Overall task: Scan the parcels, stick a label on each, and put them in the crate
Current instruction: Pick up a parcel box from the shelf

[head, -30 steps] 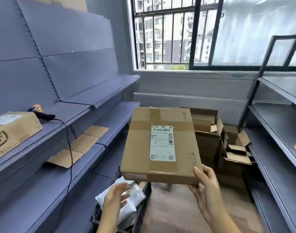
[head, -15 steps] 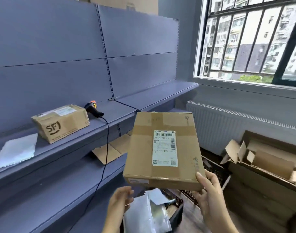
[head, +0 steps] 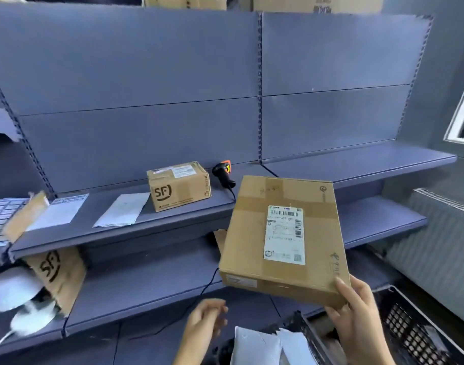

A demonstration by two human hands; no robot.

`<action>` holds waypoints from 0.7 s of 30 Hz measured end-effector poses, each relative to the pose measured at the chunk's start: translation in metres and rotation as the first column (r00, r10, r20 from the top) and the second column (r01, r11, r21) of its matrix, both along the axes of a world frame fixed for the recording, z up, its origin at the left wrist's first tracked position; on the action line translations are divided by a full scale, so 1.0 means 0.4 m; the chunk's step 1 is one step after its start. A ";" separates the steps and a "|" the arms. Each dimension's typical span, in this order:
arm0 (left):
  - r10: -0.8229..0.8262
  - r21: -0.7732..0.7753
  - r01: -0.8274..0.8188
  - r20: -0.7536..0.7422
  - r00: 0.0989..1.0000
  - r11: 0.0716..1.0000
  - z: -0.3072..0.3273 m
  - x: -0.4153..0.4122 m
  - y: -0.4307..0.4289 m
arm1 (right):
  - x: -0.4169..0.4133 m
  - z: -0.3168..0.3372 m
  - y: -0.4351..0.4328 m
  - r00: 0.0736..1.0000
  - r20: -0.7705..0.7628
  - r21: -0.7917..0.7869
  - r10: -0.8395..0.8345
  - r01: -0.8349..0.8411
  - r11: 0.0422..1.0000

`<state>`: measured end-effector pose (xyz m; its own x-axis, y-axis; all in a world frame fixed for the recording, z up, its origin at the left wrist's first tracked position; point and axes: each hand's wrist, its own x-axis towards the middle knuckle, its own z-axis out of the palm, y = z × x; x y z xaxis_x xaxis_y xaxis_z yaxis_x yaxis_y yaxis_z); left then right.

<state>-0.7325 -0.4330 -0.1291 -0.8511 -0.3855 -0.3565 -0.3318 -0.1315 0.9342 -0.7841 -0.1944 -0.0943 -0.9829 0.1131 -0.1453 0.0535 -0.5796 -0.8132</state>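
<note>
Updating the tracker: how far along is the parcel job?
Done: white bags appear to sit in the black crate. In hand: right hand grips the flat box; left hand is free. To do: scanner lies on the shelf, so scan, label, crate it; the SF box waits beside it.

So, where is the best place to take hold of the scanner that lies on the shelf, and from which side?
Probably its black handle, taken from the front and above with the free left hand. The scanner lies with the handle toward the shelf edge and its orange head toward the back panel. The SF box stands beside it, so come in clear of that side.
</note>
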 end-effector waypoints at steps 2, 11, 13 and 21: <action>0.049 0.002 -0.049 -0.008 0.999 0.999 0.009 -0.012 -0.023 | -0.032 0.009 -0.029 0.999 -0.016 -0.014 0.041 -0.041 0.999; 0.187 0.037 -0.186 -0.031 0.982 0.982 0.039 -0.071 -0.233 | -0.195 0.058 -0.238 0.980 -0.095 -0.039 0.174 -0.179 0.983; 0.218 0.000 -0.218 -0.057 0.974 0.976 0.054 -0.087 -0.321 | -0.238 0.077 -0.310 0.974 -0.122 -0.054 0.190 -0.197 0.979; 0.252 -0.091 -0.273 -0.196 0.948 0.958 0.145 -0.166 -0.620 | -0.371 0.148 -0.614 0.946 -0.197 -0.096 0.256 -0.278 0.956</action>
